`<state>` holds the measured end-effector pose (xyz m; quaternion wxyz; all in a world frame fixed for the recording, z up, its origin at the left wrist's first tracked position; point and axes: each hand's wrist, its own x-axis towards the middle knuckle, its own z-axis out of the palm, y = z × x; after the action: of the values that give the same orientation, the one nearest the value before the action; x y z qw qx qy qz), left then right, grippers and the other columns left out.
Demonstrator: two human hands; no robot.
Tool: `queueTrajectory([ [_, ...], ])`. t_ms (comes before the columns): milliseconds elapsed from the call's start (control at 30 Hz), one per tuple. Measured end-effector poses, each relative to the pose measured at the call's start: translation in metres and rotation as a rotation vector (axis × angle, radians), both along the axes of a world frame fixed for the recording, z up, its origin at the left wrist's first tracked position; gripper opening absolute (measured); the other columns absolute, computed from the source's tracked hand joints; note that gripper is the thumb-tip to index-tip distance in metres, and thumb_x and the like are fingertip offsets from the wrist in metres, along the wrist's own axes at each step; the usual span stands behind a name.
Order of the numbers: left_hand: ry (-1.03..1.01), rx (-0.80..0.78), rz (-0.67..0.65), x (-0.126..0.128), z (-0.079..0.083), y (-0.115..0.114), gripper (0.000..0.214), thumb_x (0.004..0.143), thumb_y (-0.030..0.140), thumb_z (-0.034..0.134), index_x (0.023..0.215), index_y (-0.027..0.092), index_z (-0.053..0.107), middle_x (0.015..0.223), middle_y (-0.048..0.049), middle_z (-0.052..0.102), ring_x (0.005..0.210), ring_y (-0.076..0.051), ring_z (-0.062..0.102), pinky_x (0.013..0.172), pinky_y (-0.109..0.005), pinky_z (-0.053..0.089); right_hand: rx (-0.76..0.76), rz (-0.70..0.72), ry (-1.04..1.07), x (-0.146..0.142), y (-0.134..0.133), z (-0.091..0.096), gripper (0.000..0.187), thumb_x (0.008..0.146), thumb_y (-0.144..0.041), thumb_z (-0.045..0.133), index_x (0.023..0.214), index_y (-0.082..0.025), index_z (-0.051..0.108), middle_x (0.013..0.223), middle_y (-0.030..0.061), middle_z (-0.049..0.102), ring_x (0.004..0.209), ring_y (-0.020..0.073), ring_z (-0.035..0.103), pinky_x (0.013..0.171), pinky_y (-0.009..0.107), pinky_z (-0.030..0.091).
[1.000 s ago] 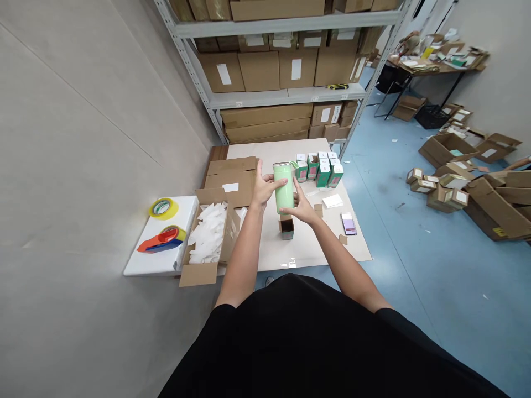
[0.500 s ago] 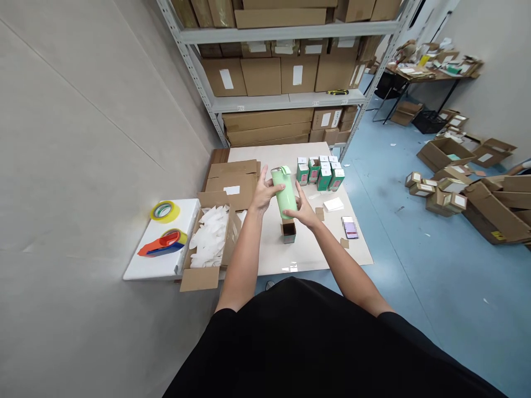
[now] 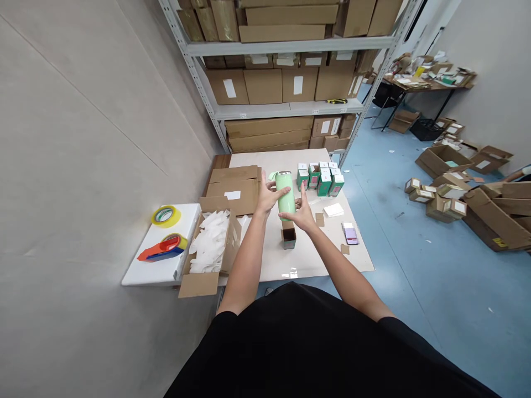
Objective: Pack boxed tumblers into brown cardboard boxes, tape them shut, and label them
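To your left, a smooth pale grey wall [image 3: 74,166] rises, crossed by a thin slanting seam. In front of you, beyond a flat white-topped table [image 3: 307,261], stands a light grey metal shelving unit [image 3: 290,45], its levels packed with brown cardboard boxes [image 3: 263,86]. To your right spreads a glossy blue floor [image 3: 385,215], with soft light reflecting off it and open brown cardboard cartons [image 3: 492,213] piled near the edge of view. Farther back, a cluttered wooden-topped desk with black legs [image 3: 446,102] stands near another pale grey wall [image 3: 501,72].
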<state>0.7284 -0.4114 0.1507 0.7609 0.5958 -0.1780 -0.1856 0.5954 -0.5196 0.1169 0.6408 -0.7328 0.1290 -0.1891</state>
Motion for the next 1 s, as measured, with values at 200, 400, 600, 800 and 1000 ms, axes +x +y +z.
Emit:
queueTrajectory([
  [200,0.108,-0.052,-0.05,-0.008,0.003,0.003,0.144,0.069,0.04,0.098,0.171,0.029,-0.001,0.123,-0.0107,0.073,0.11,-0.025,0.072,0.099,-0.04,0.057,0.151,0.147,-0.037,-0.002,0.0,-0.004,0.135,0.075,-0.047,0.089,0.171,-0.037,-0.005,0.113,0.0043,0.065,0.095,0.0231,0.068,0.084,0.041,0.062],
  [400,0.012,0.054,-0.065,-0.01,-0.002,0.004,0.143,0.068,0.038,0.098,0.172,0.028,0.001,0.118,-0.009,0.073,0.107,-0.024,0.072,0.1,-0.042,0.057,0.194,0.131,-0.052,-0.002,0.0,-0.007,0.143,0.067,-0.043,0.094,0.171,-0.037,-0.004,0.114,0.0031,0.064,0.098,0.0232,0.068,0.087,0.04,0.061],
  [600,-0.138,0.224,0.022,-0.004,-0.009,0.009,0.115,0.072,0.043,0.093,0.168,0.031,0.03,0.149,-0.0142,0.057,0.126,-0.028,0.064,0.102,-0.041,0.056,0.14,0.112,-0.014,-0.004,-0.007,-0.023,0.142,0.064,-0.034,0.094,0.171,-0.038,0.001,0.107,0.0012,0.061,0.093,0.0224,0.067,0.084,0.04,0.061],
  [800,-0.281,0.369,-0.114,0.007,-0.012,0.017,0.073,0.069,0.033,0.092,0.136,0.016,0.067,0.133,-0.0132,0.07,0.118,-0.026,0.065,0.104,-0.04,0.054,-0.004,0.089,0.071,-0.009,-0.013,-0.058,0.137,0.062,-0.034,0.093,0.172,-0.038,0.01,0.116,0.0034,0.06,0.098,0.0232,0.065,0.093,0.043,0.059],
  [1000,-0.295,0.437,-0.071,0.003,-0.052,0.021,0.066,0.067,0.02,0.085,0.131,0.016,0.069,0.127,-0.0093,0.073,0.112,-0.023,0.068,0.098,-0.036,0.057,0.249,0.159,0.173,-0.015,-0.035,-0.134,0.113,0.069,-0.03,0.079,0.168,-0.037,0.025,0.139,0.0093,0.063,0.126,0.0278,0.063,0.104,0.046,0.054],
])
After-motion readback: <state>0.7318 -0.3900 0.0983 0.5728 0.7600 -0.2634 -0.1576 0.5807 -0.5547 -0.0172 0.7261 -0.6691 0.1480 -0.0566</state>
